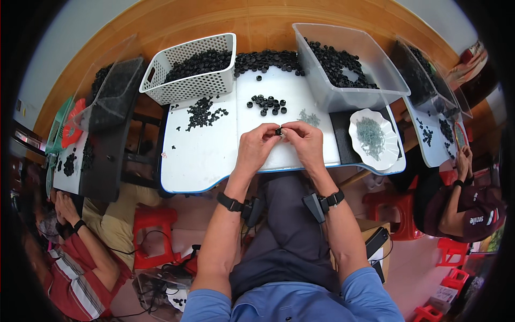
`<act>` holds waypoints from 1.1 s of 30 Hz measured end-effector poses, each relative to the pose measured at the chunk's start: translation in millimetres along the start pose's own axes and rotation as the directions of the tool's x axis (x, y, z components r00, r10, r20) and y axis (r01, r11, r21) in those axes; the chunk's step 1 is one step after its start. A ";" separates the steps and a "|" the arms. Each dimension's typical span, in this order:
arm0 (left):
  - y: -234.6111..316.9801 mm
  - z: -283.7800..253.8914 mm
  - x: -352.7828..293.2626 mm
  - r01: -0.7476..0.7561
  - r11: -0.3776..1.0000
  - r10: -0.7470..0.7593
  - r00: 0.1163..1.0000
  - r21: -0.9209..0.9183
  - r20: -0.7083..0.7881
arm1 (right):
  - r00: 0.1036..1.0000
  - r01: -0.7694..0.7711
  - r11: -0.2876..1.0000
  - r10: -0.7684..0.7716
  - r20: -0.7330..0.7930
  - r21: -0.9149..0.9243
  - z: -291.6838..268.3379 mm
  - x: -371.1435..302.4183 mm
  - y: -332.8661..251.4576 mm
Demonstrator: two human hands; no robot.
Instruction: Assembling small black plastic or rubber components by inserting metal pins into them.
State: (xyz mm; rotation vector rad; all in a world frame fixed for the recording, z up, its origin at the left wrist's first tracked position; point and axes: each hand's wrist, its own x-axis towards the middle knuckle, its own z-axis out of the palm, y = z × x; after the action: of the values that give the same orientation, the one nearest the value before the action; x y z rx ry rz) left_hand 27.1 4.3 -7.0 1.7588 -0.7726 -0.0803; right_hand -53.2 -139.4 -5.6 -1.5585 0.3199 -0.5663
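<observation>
We see a white table [196, 163] with a blue edge; toward its far side stand a translucent bin [357, 100] on our right and a perforated white basket [198, 86] on our left, both holding black pieces. A scalloped white plate [393, 155] of pale, slender bits lies near our right hand [304, 140]. That hand and our left hand [256, 146] meet above the near part of the table, thumbs and forefingers pinched together on one small black part [278, 131]. Beyond them sits a cluster of squat, round black pieces [266, 103]. We judge the held part light and stiff, perhaps slippery given the gloss on its neighbours, and not very fragile; its outer sides look like the best place to hold it, with fingertips only. Our fingers hide so much of it that we cannot tell which way it points or where its long axis runs.
</observation>
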 end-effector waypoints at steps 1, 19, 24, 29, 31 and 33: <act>-0.7 -1.0 0.6 0.003 1.000 -0.003 1.000 -0.007 0.017 | 1.000 0.000 1.000 0.000 0.005 -0.003 0.0 -0.1 -0.8; -0.8 -3.0 0.9 0.041 0.999 -0.041 0.998 0.023 0.039 | 0.999 0.047 0.998 -0.047 -0.007 -0.041 -0.8 0.8 8.5; -0.9 -2.3 -0.3 0.035 0.999 -0.036 0.999 0.029 0.028 | 0.987 0.158 0.978 -0.162 -0.019 -0.135 0.8 0.3 10.7; 0.1 -2.3 -0.9 0.047 0.997 -0.048 0.999 0.061 0.016 | 0.961 0.263 0.932 -0.276 -0.023 -0.248 3.3 -1.0 11.1; -0.4 -2.5 -0.7 0.044 0.998 -0.045 0.999 0.052 0.017 | 0.949 0.295 0.913 -0.313 -0.021 -0.280 5.3 -2.1 8.5; -0.9 -2.3 0.0 0.040 0.998 -0.041 0.999 0.043 0.020 | 0.925 0.352 0.864 -0.381 -0.009 -0.361 6.9 -4.4 6.8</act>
State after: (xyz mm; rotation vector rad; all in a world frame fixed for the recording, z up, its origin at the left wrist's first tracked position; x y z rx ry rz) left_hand 28.5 6.3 -7.1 1.8167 -0.7584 -0.1103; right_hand -52.3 -131.7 -13.0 -1.9692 0.1897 -0.9096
